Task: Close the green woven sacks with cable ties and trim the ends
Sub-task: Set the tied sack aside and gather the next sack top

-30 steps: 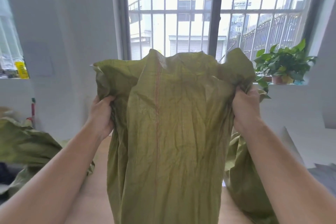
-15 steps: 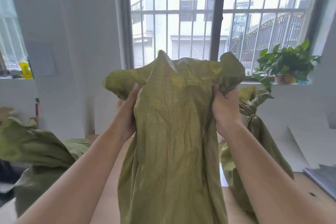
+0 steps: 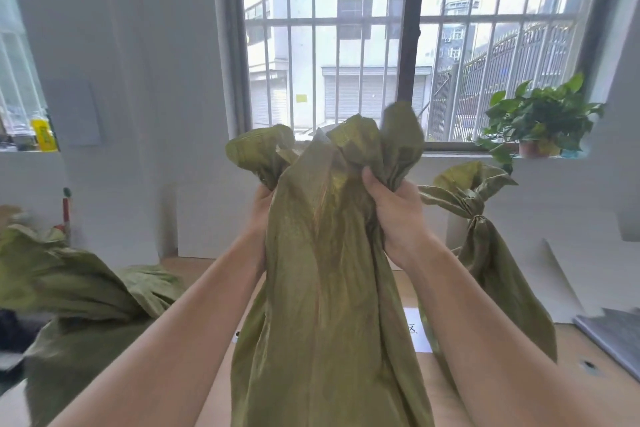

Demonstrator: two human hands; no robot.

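Far left, a yellow bottle [image 3: 43,133] stands on a side sill. Below it a heap of loose sacks [image 3: 72,291], green and crumpled, lies at the left end of the bench [image 3: 585,392]. A red-handled stick [image 3: 66,210] stands upright by the wall, just behind the heap.

Left forearm comes up from the bottom left. The left hand [image 3: 262,215] is at the left side of the held sack [image 3: 329,305], grip curled onto the bunched neck. Its fingers are mostly hidden behind the cloth.

The held sack is centre frame, green woven, raised upright in front of the barred window [image 3: 346,21]. Its mouth is gathered into a ruffled bunch above both hands, and the body hangs down toward the bench. No tie visible on its neck.

The right hand [image 3: 398,218] is on the right side of the neck, grip clenched tight around the gathered fabric, thumb on the near side. The two hands are level, close together, with the neck squeezed between them.

A white paper [image 3: 417,331] lies flat on the bench, partly hidden behind the held sack.

To the right, a tied sack [image 3: 485,263] stands upright behind the right forearm, neck cinched by a thin band [image 3: 477,217], top flared above it. A potted plant [image 3: 540,118] sits on the window sill above it. A grey board [image 3: 616,336] lies at the far right edge of the bench.
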